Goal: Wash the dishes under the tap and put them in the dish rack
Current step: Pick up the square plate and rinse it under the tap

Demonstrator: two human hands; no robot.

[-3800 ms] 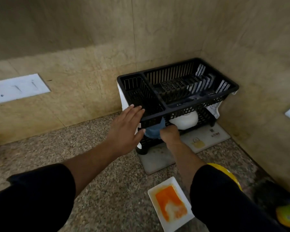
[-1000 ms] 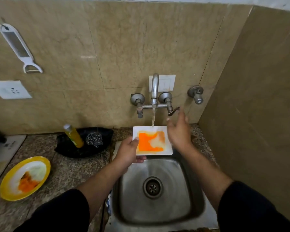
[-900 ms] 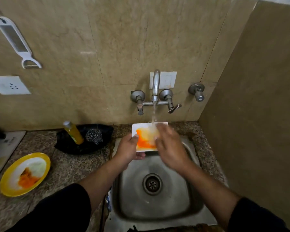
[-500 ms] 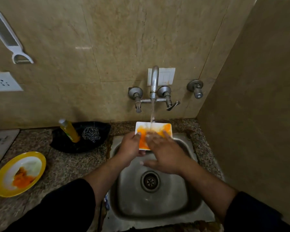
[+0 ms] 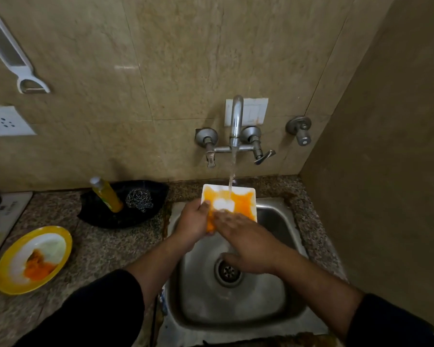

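Observation:
A white square plate [image 5: 243,200] smeared with orange sauce is held over the steel sink [image 5: 281,309], under the running tap [image 5: 236,121]. Water lands on the plate's middle and has cleared a white patch there. My left hand [image 5: 193,221] grips the plate's left edge, thumb on top. My right hand [image 5: 246,244] lies flat with fingers spread, its fingertips on the plate's near side. The dish rack is out of view.
A yellow-rimmed plate [image 5: 13,284] with orange food sits on the granite counter at the left. Behind it a black tray [image 5: 98,216] holds a soap bottle [image 5: 107,195] and a steel scrubber [image 5: 138,199]. A side wall stands close on the right.
My right hand left the tap handle and came down onto the plate, rubbing across it. The orange sauce has spread over the plate and a white patch has opened under the water.

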